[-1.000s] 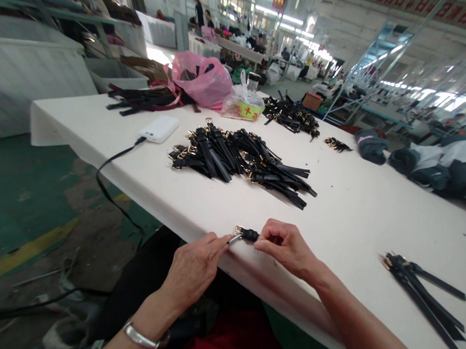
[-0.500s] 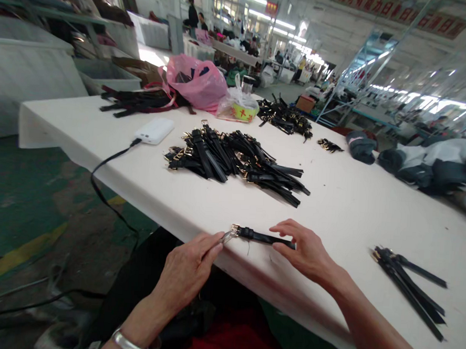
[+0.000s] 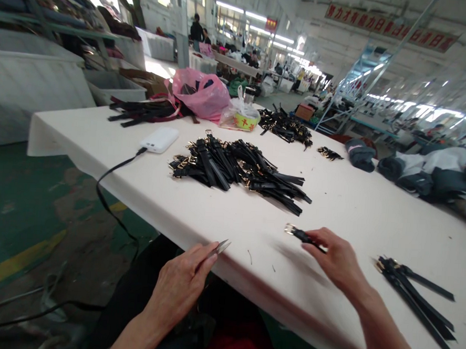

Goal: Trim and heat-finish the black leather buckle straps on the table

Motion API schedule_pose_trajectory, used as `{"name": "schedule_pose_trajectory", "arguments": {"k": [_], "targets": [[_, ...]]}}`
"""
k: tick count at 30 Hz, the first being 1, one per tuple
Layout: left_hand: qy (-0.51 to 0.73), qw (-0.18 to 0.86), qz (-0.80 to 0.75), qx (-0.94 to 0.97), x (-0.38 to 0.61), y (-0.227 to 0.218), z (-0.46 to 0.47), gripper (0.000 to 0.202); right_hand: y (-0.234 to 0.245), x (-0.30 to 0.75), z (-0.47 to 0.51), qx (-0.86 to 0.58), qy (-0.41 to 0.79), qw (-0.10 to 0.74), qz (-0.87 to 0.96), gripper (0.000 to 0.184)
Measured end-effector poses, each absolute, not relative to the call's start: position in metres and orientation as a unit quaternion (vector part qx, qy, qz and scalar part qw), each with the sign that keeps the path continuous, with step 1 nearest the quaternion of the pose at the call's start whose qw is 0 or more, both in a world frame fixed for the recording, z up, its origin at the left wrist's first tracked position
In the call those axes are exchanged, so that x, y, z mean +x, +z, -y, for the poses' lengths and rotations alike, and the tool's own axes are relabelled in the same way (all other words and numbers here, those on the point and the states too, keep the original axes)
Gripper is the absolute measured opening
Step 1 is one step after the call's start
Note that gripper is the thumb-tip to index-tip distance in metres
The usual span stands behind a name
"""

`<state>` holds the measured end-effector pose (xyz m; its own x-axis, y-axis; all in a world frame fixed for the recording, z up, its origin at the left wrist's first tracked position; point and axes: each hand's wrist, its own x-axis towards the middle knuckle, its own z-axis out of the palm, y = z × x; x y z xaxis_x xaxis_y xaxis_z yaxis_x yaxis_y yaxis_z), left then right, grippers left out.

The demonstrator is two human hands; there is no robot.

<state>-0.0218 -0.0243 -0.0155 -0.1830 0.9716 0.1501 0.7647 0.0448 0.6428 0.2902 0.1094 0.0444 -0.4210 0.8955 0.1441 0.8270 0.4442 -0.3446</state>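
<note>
My left hand (image 3: 182, 282) is closed around small metal thread snips (image 3: 221, 247) at the near edge of the white table (image 3: 353, 208); the blades point up and right. My right hand (image 3: 336, 257) grips a black strap with a gold buckle (image 3: 298, 233), lifted just above the table, buckle end pointing left. To the right of that hand lies a small bunch of black straps (image 3: 415, 296). A large heap of black straps with gold buckles (image 3: 237, 167) sits in the middle of the table.
A white power bank (image 3: 160, 139) with a black cable (image 3: 111, 188) lies at the left. A pink bag (image 3: 201, 92), a clear bag with a bowl (image 3: 240, 114), more strap piles (image 3: 285, 126) and folded dark garments (image 3: 426, 173) line the far side. People work beyond.
My right hand has carried the strap to the right, away from the snips and toward the small bunch. My left hand has stayed at the table edge with the snips.
</note>
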Motion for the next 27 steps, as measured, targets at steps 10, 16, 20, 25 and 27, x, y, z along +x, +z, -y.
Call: {"name": "schedule_pose_trajectory", "arguments": {"k": [10,16,20,25,27], "targets": [[0.343,0.165,-0.702,0.602,-0.017,-0.014,0.015,0.034,0.041,0.348,-0.158,-0.578,-0.024,0.27,0.769,0.038],[0.336,0.151,-0.704,0.608,-0.013,-0.012,0.019,0.035,0.036,0.191,-0.187,-0.464,-0.041,0.13,0.875,0.03],[0.338,0.147,-0.705,0.607,-0.018,-0.015,0.023,0.036,0.035,0.152,-0.208,-0.506,-0.064,0.042,0.859,0.027],[0.347,0.153,-0.703,0.602,-0.025,-0.021,0.026,0.036,0.037,0.154,-0.228,-0.531,-0.029,0.003,0.847,0.023],[0.352,0.156,-0.7,0.602,-0.026,-0.023,0.027,0.036,0.045,0.157,-0.233,-0.535,-0.009,-0.004,0.845,0.024]]}}
